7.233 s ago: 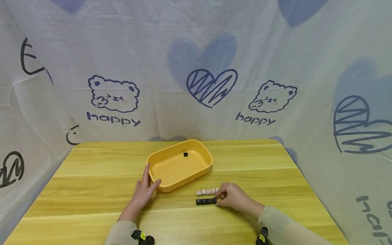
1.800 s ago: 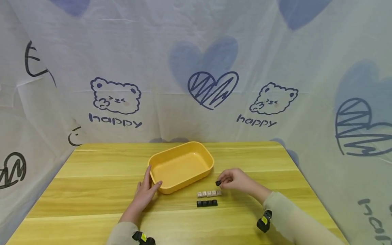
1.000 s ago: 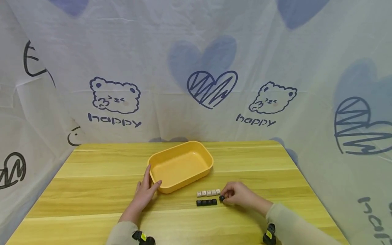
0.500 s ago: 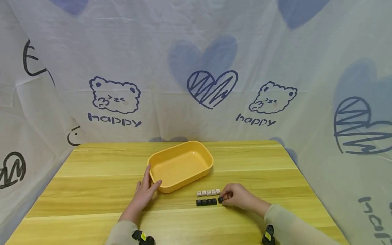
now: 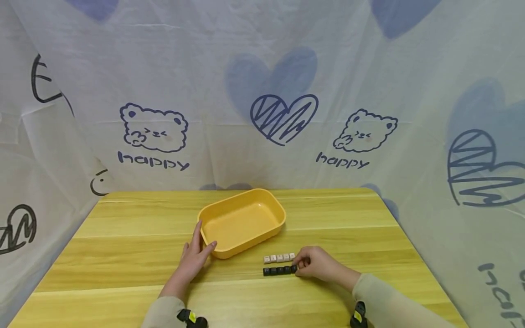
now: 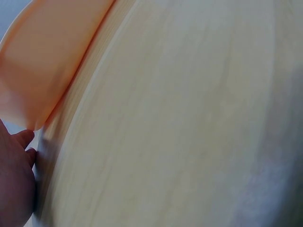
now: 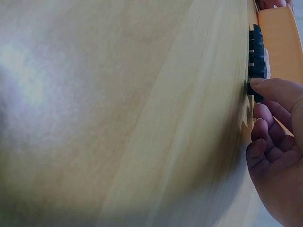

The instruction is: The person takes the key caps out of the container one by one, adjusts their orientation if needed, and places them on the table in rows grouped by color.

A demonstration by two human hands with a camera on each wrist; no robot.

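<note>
My right hand [image 5: 321, 264] pinches a black keycap [image 5: 294, 269] between thumb and fingers, at the right end of a row of several black keycaps [image 5: 273, 271]. In the right wrist view the thumb [image 7: 270, 87] lies on this end keycap, which lines up with the others. Just behind runs a parallel row of several white keycaps [image 5: 280, 258] with small printed marks. My left hand [image 5: 193, 259] rests spread at the near left corner of a yellow plastic tray [image 5: 250, 244], index finger along its end and thumb at the front rim.
The tray stands at an angle behind the keycap rows on a wood-grain table [image 5: 135, 255]. A white cloth [image 5: 217, 150] with printed hearts and bears hangs behind and beside the table. Each wrist wears a small black camera.
The black keycap that lay in the tray earlier has left it. My right hand has brought a black keycap down and leftward against the black row's right end. My left hand stays at the tray.
</note>
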